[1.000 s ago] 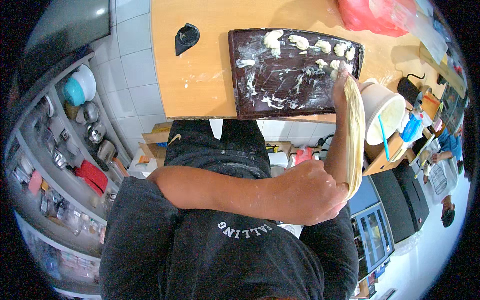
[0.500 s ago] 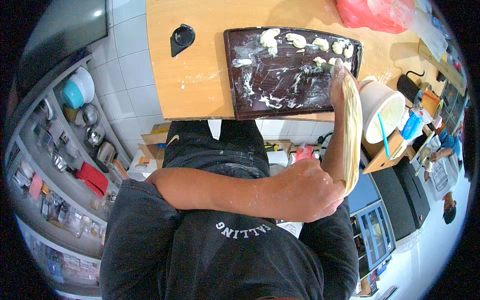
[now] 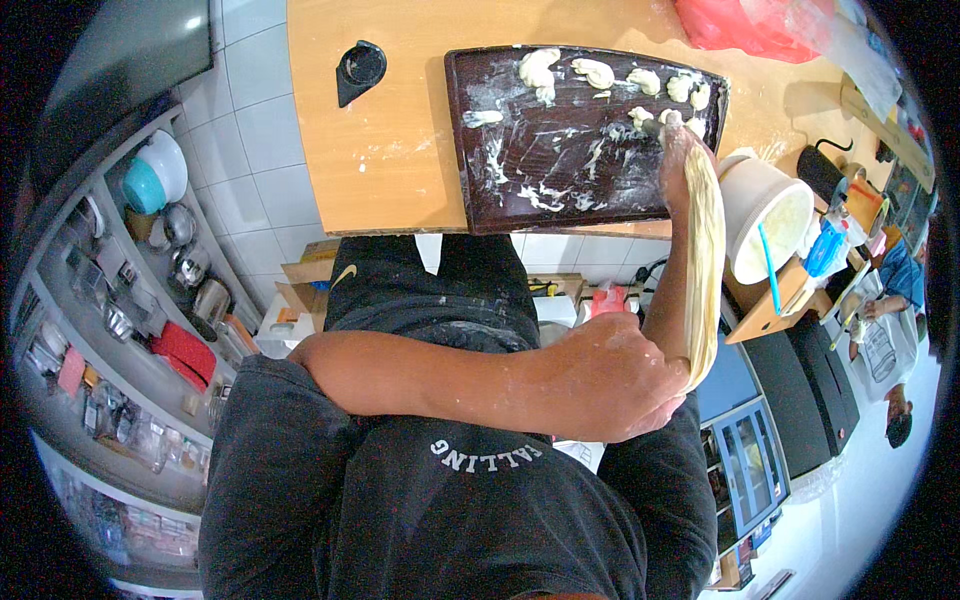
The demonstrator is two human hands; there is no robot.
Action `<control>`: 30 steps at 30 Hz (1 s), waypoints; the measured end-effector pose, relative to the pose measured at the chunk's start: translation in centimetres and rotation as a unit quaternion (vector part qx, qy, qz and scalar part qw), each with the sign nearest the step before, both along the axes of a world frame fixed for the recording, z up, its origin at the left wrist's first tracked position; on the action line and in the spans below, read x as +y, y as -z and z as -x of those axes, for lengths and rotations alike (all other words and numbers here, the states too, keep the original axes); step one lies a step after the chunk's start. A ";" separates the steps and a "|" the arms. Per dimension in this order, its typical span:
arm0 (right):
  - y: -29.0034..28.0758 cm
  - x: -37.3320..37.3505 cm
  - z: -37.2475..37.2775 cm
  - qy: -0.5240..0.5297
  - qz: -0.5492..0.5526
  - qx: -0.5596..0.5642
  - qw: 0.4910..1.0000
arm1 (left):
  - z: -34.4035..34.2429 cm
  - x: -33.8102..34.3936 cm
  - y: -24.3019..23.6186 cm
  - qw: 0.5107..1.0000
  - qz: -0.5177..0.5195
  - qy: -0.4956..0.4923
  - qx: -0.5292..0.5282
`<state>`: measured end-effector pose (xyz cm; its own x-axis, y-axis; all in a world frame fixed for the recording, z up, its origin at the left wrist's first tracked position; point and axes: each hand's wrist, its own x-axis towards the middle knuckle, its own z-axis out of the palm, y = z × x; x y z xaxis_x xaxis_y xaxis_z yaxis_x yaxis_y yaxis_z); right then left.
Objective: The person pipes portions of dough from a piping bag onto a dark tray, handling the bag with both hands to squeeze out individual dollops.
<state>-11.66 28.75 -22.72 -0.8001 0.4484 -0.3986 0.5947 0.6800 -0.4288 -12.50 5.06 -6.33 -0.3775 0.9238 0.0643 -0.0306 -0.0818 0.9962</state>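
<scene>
A long, pale strip of dough [image 3: 706, 270] runs along my right forearm, from my right hand down to my left. My left arm crosses my body, and my left hand [image 3: 640, 375] is closed round the strip's near end. Over the right part of a dark, flour-smeared tray [image 3: 540, 165], my right hand [image 3: 682, 165] closes on the far end of the dough. Its fingertips meet beside a small dough lump [image 3: 640, 118] and a dark bit I cannot make out. More dough lumps [image 3: 592, 72] lie along the tray's far edge.
A white bucket [image 3: 765, 215] with a blue-handled tool [image 3: 769, 270] stands right of the tray. A black round holder [image 3: 361, 68] lies on the wooden table [image 3: 375, 180] at left. A red plastic bag [image 3: 750, 25] sits far right. Another person [image 3: 890, 330] is at the right.
Almost nothing has moved; both hands keep hold of the dough strip. The tray and table sit slightly higher in view. The other person at the right has shifted slightly.
</scene>
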 end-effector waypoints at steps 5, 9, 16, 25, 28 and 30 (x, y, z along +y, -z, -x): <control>-0.1 -0.2 -0.2 -0.010 0.009 0.017 1.000 | 0.1 -0.2 0.0 1.000 0.006 0.011 0.006; -1.1 -0.6 0.0 0.005 0.025 0.006 1.000 | 0.1 -0.2 0.1 1.000 0.002 0.012 0.003; -0.9 -0.5 -0.3 0.046 0.083 0.029 0.995 | 0.0 -0.3 0.2 0.999 0.016 0.029 0.004; -0.8 -0.9 -0.6 -0.005 0.035 0.111 0.993 | 0.1 -0.5 0.2 1.000 0.008 0.008 -0.001; 0.1 -0.1 -1.0 -0.003 0.041 0.111 0.993 | 0.0 -0.4 0.2 1.000 0.017 0.005 0.011; 0.3 -0.1 -0.9 -0.002 0.045 0.110 0.993 | 0.0 -0.5 0.2 1.000 0.016 0.004 0.008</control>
